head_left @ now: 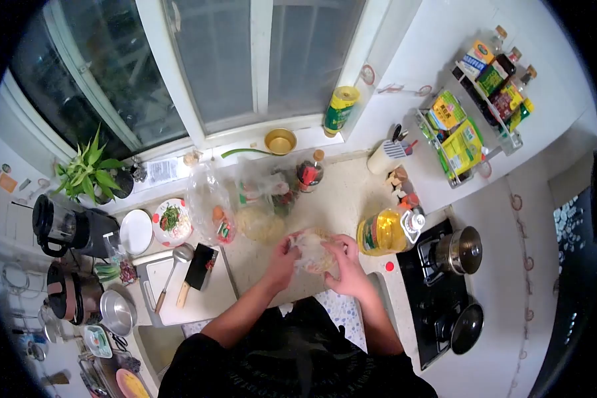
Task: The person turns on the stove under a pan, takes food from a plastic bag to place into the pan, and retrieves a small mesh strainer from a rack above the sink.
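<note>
Close in front of my body, a clear plastic bag [314, 251] with pale contents sits between my hands over the counter. What is inside cannot be made out clearly. My left hand [284, 263] grips the bag's left side, its fingers closed on the plastic. On the other side my right hand [346, 266] has its fingers curled over the bag's right edge. Just beyond, another plastic bag of pale food [260, 222] lies on the counter. A large bottle of yellow oil [381, 232] stands to the right of my right hand.
Left of me, a cleaver [198, 273] and a ladle [174, 268] rest on a white cutting board [217, 292]. A plate of chopped food [172, 222] and a white plate [136, 232] stand behind. At right, a stove [431, 292] carries a lidded pot [459, 251] and a pan [466, 329].
</note>
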`<state>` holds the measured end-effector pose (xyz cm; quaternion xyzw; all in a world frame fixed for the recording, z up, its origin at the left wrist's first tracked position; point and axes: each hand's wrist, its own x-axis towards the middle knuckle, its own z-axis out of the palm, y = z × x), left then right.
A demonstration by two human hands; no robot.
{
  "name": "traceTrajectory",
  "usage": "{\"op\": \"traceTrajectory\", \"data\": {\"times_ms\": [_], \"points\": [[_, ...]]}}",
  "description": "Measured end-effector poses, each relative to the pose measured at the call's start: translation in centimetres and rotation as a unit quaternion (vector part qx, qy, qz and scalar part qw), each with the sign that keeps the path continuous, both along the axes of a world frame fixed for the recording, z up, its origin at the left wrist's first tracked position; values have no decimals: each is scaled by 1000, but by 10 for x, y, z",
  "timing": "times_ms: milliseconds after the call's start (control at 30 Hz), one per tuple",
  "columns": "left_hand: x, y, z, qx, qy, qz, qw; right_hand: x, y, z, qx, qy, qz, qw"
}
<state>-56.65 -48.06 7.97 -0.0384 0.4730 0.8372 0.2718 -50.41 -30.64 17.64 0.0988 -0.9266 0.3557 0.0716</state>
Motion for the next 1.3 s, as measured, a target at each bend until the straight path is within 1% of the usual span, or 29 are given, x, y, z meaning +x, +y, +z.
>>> {"op": "traceTrajectory", "data": {"times_ms": [33, 67, 133, 167, 200, 233, 267, 300, 333, 367, 433, 500, 567, 633, 733, 767, 833, 867, 967, 1067, 1167, 1200, 1300], "points": [[-8, 3, 3, 1, -5, 36, 999, -4, 3, -3, -45, -7, -6, 999], [-13, 7, 5, -16, 6, 12, 1000, -10, 6, -8, -91, -15, -13, 996], [-18, 14, 17, -52, 22, -37, 998, -24, 8, -24, -88, -37, -16, 995], [-21, 21, 16, 5, -5, -37, 999, -33, 9, -29, -87, -49, -18, 995], [-23, 29, 15, 62, -30, -36, 997, -42, 10, -29, -96, -9, -33, 995], [-28, 35, 14, 119, -54, -34, 991, -54, 18, -34, -96, 0, -34, 995], [-40, 34, 9, 160, -54, -82, 982, -66, 28, -44, -96, 10, -34, 995], [-45, 37, 11, 152, -56, -55, 985, -78, 35, -49, -96, 19, -37, 995], [-49, 40, 16, 145, -58, -29, 987, -93, 37, -34, -87, 28, -58, 994], [-53, 45, 17, 139, -60, -4, 988, -113, 46, -35, -83, 72, -93, 990], [-60, 42, -3, 118, -45, -15, 992, -158, 68, -39, -74, 158, -159, 972], [-58, 29, -19, 112, -36, -26, 993, -215, 84, -21, -145, 211, -206, 944], [-48, 12, -28, 121, -34, -35, 991, -265, 80, 9, -197, 174, -251, 932], [-37, -3, -23, 99, -72, -13, 992, -320, 95, -7, -89, 104, -227, 964], [-17, -28, -38, 78, -119, 33, 989, -385, 97, -43, 73, 77, -97, 990], [-11, -35, -45, 73, -133, 50, 987, -401, 95, -56, 134, 89, -64, 985], [-3, -48, -42, 66, -138, 68, 986, -428, 93, -87, 254, 114, 3, 961], [1, -52, -38, 63, -141, 75, 985, -440, 95, -107, 240, 115, 14, 964], [11, -62, -31, 65, -137, 96, 984, -454, 93, -120, 339, 23, 65, 938], [21, -70, -36, 85, -126, 124, 981, -469, 106, -153, 335, -7, 114, 935], [25, -76, -31, 78, -112, 129, 982, -462, 111, -150, 292, -83, 77, 950], [26, -79, -31, 77, -113, 127, 982, -458, 115, -149, 242, -55, 75, 966], [35, -87, -36, 79, -119, 127, 982, -439, 121, -129, 162, -13, 78, 984]]}}
